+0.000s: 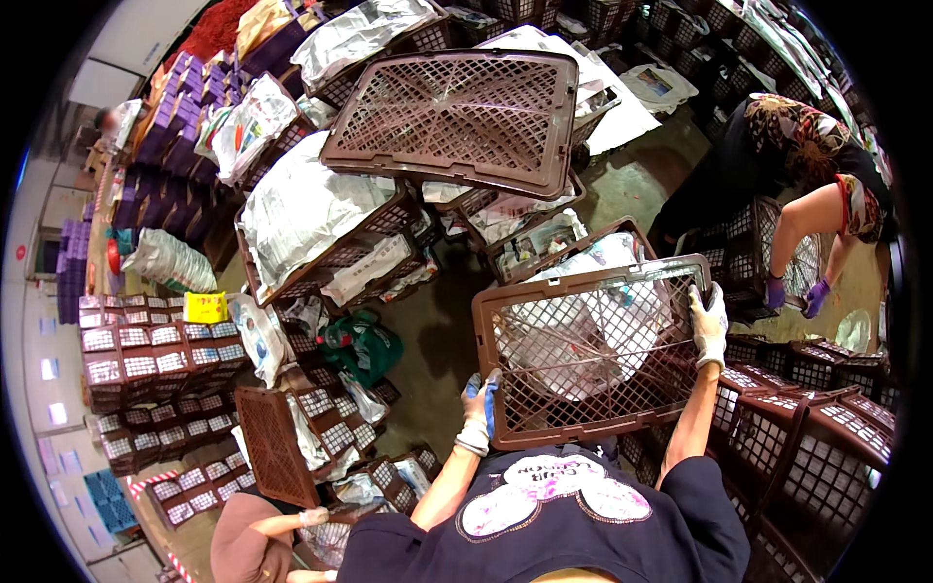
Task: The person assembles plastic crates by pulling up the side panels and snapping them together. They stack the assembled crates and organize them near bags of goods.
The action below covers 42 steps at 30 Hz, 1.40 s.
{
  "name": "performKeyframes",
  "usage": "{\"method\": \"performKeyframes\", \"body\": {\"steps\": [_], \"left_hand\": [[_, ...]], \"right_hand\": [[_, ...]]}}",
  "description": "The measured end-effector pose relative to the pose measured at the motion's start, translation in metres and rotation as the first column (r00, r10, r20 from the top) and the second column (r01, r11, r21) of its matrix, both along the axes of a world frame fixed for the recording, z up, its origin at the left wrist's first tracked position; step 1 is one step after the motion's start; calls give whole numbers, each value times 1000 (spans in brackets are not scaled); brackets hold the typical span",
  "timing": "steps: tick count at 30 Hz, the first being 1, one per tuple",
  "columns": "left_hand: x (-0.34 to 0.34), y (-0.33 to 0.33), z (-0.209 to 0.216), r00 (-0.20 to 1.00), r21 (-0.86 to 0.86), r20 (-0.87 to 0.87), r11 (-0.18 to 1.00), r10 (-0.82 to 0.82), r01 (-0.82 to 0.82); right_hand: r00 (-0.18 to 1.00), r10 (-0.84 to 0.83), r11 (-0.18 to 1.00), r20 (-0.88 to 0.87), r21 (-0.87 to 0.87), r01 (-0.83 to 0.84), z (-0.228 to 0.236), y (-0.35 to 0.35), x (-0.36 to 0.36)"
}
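My gloved left hand (478, 416) grips the near left corner of a brown lattice crate (593, 350); my right hand (708, 325) clamps its far right corner; it tilts above paper-lined crates (321, 233); another person (807, 165) bends beyond.

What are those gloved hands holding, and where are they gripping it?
A brown lattice crate lid: the left hand grips its lower-left corner, the right hand its upper-right edge.

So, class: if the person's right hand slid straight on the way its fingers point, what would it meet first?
The right hand grips the brown lattice crate at its far right corner, fingers pointing up and away. Straight on, it would probably meet the dark stacked crates beside the crouching co-worker, though depth is unclear.
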<state>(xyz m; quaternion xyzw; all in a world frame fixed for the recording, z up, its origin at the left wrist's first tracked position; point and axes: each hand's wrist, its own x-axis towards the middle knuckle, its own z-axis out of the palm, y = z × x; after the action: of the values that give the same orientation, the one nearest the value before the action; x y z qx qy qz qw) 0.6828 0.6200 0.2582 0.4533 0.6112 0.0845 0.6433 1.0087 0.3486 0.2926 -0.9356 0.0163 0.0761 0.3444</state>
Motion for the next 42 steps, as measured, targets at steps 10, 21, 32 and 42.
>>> {"method": "performKeyframes", "body": {"steps": [10, 21, 32, 42], "left_hand": [[-32, 34, -34, 996, 51, 72, 997, -58, 54], [-21, 45, -2, 983, 74, 172, 996, -62, 50], [-44, 63, -16, 984, 132, 170, 991, -49, 26], [-61, 67, -31, 986, 111, 163, 992, 38, -56]], "right_hand": [[999, 34, 996, 8, -78, -33, -16, 12, -26], [997, 34, 999, 63, -22, -32, -5, 20, -29], [996, 74, 995, 52, -78, -70, 12, 57, -42], [989, 141, 989, 49, -45, -139, 18, 75, -48]]}}
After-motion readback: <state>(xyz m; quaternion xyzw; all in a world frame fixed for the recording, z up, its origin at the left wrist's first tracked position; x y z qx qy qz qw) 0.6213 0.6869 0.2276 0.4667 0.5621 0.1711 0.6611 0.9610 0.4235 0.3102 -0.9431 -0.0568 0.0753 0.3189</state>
